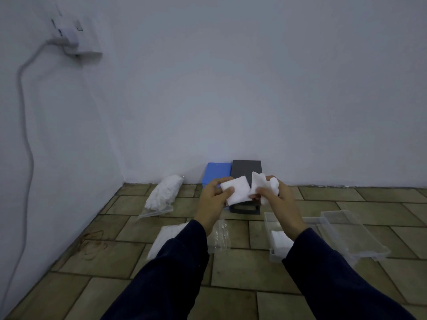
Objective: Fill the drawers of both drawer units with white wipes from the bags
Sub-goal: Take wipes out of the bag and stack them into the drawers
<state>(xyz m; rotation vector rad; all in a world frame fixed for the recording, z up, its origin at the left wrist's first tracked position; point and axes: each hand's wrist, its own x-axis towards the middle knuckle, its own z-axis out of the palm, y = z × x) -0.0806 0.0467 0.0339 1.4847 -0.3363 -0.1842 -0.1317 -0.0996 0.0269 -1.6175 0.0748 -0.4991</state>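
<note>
Nearest the camera, two dark sleeves [175, 269] reach forward over a tiled floor [231, 285]. Under the left forearm lies an opened bag of wipes [161, 236], its slack clear plastic mouth showing just right of the wrist. Below and right of the right wrist sit two clear plastic drawers: the nearer drawer [275, 236] already holds a flat stack of white wipes, and the farther drawer [353, 236] looks bare.

The left hand [211, 199] pinches a squared stack of wipes [235, 190], thumb on top and fingers curled beneath. The right hand [275, 195] grips a looser, crumpled wad of wipes [265, 184], fingers curled round it, touching the edge of the squared stack.

Left of the left fingers, well apart, a full sealed bag of wipes [164, 192] leans by the wall. Just beyond both sets of fingertips stand the blue drawer unit [218, 173] and the grey drawer unit [246, 169], its empty slot visible below the hands. A charger and cable [25, 112] hang from a wall socket far left.

The likely trouble is the crumpled wad: gripped unevenly, loose sheets may slip out and land on the floor. Pulling the two bundles apart may also fan the neat stack, so it bunches above the drawer rim and jams in the slot.
</note>
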